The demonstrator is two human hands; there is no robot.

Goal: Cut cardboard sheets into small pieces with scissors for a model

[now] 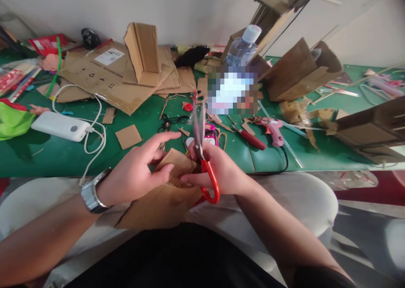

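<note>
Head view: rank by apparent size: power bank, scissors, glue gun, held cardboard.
1. Held cardboard, largest, though nearest the camera.
2. Scissors in the right hand, long but thin.
3. Power bank.
4. Glue gun, smallest.
2 and 3 look close; depth makes them unsure. Left hand grips the cardboard.

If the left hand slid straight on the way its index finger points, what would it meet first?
Most likely the scissors held in the right hand: the left hand, gripping the cardboard piece, points its index finger right toward their blades. Depth is unclear, so it might pass just behind them.
</note>
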